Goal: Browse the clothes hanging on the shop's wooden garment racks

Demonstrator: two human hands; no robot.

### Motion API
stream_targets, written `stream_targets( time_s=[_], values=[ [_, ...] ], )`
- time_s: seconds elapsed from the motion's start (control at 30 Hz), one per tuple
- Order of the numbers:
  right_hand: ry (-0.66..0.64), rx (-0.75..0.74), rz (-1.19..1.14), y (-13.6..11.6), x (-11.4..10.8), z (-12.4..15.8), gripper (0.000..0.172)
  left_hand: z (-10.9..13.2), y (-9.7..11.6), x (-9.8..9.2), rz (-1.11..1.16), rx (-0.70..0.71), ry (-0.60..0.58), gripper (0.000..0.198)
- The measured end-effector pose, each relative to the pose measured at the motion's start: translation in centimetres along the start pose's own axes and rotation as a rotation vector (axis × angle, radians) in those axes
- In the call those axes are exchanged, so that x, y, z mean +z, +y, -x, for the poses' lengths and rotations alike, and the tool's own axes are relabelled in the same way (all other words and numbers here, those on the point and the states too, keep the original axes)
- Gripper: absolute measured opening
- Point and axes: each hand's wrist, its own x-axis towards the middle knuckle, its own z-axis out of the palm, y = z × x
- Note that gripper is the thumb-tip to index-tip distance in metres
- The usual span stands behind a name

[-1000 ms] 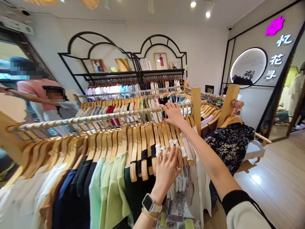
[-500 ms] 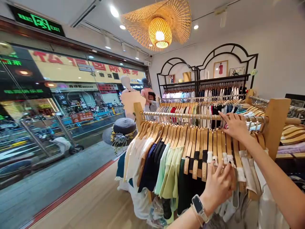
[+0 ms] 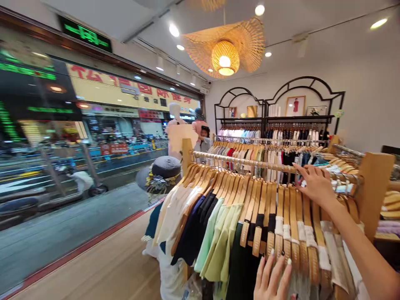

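Observation:
My right hand (image 3: 314, 183) is at the rail (image 3: 243, 161) of the clothes rack. Its fingers are stretched over the rail, and its thumb is apart below them near the hanger hooks. Lower down, my left hand (image 3: 273, 281) has its fingers extended and spread in front of the lower ends of the wooden hangers (image 3: 292, 250); its wrist is out of frame. White bands (image 3: 279, 225) and black bands (image 3: 260, 221) of cloth show on these hangers. Further left hang light green garments (image 3: 222, 241), a dark garment (image 3: 239, 266), navy ones and cream ones (image 3: 178, 208).
A wooden post (image 3: 375, 193) ends the rack at right. A dark brimmed hat (image 3: 165, 168) is by its left end. Behind are a mannequin (image 3: 175, 112), a person (image 3: 203, 139) and more garment racks (image 3: 240, 151). A woven lamp (image 3: 225, 50) hangs overhead; glass faces the street at left.
The view has shifted, so the rack sits lower in it. My left hand has moved down and left, off the cloth bands to the hangers' lower ends. My right hand stays at the rail.

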Motion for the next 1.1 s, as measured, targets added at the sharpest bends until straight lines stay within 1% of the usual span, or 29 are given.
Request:
stream_targets(
  time_s=[0.07,0.1,0.13,0.17,0.23,0.3,0.37,0.47,0.53,0.7,0.9,1.1],
  values=[
    [0.017,-0.013,-0.012,0.3,0.6,0.1,0.074,-1.7,-2.0,-1.1,-0.082,-0.022,-0.180,0.066],
    [0.018,-0.016,-0.015,0.4,0.9,0.1,0.072,-2.9,-2.9,-1.9,-0.087,-0.019,-0.304,0.072],
    [0.015,-0.016,-0.016,0.5,1.0,0.2,0.070,-4.1,-3.5,-2.7,-0.078,-0.018,-0.390,0.075],
    [0.010,-0.014,-0.014,0.6,1.0,0.2,0.068,-5.3,-4.0,-3.3,-0.064,-0.018,-0.455,0.076],
    [-0.006,-0.004,-0.004,0.6,0.9,0.1,0.065,-7.2,-4.3,-3.8,-0.026,0.011,-0.509,0.074],
    [-0.024,0.001,0.006,0.5,0.6,0.0,0.064,-8.1,-4.1,-3.4,0.003,0.058,-0.514,0.069],
    [-0.042,-0.005,0.014,0.3,0.1,-0.1,0.064,-8.2,-3.9,-2.6,0.007,0.085,-0.487,0.064],
    [-0.065,-0.009,0.023,0.0,-0.5,-0.3,0.065,-7.9,-3.9,-1.4,0.010,0.076,-0.411,0.062],
    [-0.078,0.005,0.032,-0.2,-0.9,-0.5,0.065,-7.9,-3.9,-1.0,0.036,0.066,-0.391,0.064],
    [-0.093,0.000,0.053,-0.3,-1.2,-0.5,0.066,-8.1,-3.7,-1.1,0.089,0.015,-0.434,0.073],
    [-0.030,-0.036,0.065,0.0,-0.1,-0.2,0.061,-7.4,-3.6,-0.9,0.074,0.043,-0.477,0.083],
    [-0.011,-0.049,0.056,0.2,0.2,0.1,0.062,-7.2,-3.5,-1.1,0.096,0.013,-0.486,0.089]
  ],
)
